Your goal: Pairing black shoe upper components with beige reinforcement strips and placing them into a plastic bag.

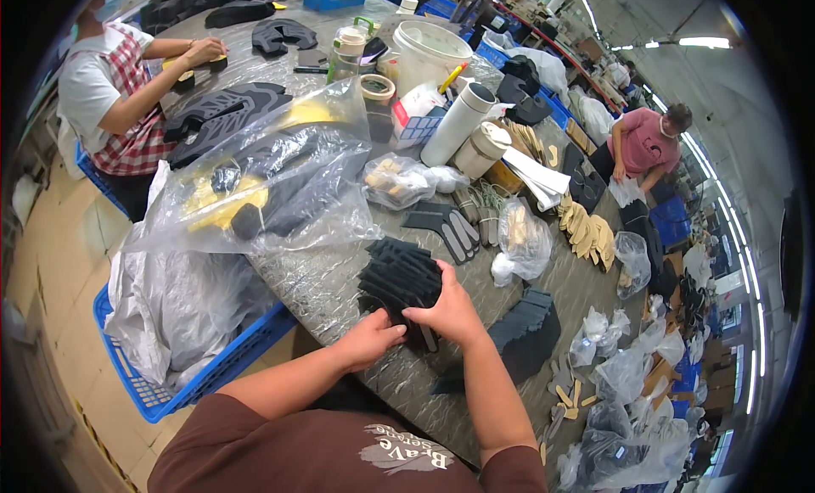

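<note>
Both hands hold a thick bundle of dark, fanned cut pieces [397, 277] over the table's near edge. My right hand [452, 310] grips the bundle's right side, thumb on the near face and the other fingers partly hidden behind it. My left hand [371, 338] is closed at its lower edge, its fingertips hidden under the pieces. A second dark fanned pile [528, 327] lies right of my right forearm. Just beyond the bundle rests a flat black piece with grey finger-shaped strips [458, 237]. What the pieces are made of I cannot tell.
A large clear plastic bag [297, 183] covers the table's left part. Beyond stand a white bottle [458, 124] and a white bucket [431, 52]. Beige finger-shaped pieces [586, 237] and small bags lie right. A blue crate [140, 383] stands left below. Two people [119, 94] work nearby.
</note>
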The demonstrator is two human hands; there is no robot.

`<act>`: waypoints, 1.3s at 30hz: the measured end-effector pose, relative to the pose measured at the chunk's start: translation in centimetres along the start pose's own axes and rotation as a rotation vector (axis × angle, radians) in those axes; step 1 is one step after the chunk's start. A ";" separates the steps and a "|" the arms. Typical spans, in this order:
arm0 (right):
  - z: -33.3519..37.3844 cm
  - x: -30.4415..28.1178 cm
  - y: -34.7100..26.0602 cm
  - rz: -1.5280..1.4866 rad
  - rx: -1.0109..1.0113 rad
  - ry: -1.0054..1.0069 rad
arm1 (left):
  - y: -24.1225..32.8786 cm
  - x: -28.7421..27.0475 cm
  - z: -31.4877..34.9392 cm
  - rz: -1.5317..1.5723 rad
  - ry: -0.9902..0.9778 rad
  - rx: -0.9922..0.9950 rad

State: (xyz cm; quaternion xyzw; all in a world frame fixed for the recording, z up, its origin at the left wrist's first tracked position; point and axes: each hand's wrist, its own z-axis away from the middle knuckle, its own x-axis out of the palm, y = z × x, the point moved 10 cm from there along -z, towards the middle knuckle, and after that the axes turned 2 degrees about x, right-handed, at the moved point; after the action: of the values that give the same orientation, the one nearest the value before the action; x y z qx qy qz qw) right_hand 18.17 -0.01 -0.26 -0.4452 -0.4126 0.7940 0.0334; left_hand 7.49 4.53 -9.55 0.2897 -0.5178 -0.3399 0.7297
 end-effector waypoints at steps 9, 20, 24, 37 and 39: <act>2.5 1.0 -0.8 0.012 -0.081 0.141 | 4.5 0.7 2.6 0.076 0.109 0.274; 2.3 3.7 1.6 -0.328 0.037 0.181 | 5.9 -0.2 1.9 -0.023 0.106 0.205; 6.3 2.1 -2.0 -0.365 -0.126 0.398 | 9.4 1.0 1.6 -0.455 -0.082 0.444; 8.3 5.8 4.2 -0.972 -0.021 0.172 | 9.4 0.0 -1.8 -0.832 -0.307 0.048; 7.6 5.3 4.2 -0.901 -0.096 0.258 | 9.1 -1.6 -2.5 -0.840 -0.246 0.153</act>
State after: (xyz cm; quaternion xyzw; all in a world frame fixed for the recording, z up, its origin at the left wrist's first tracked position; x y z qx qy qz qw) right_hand 10.76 -5.30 -4.74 -0.3179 -0.5933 0.6188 0.4050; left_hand 11.30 11.45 -4.11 0.4854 -0.4616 -0.5997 0.4377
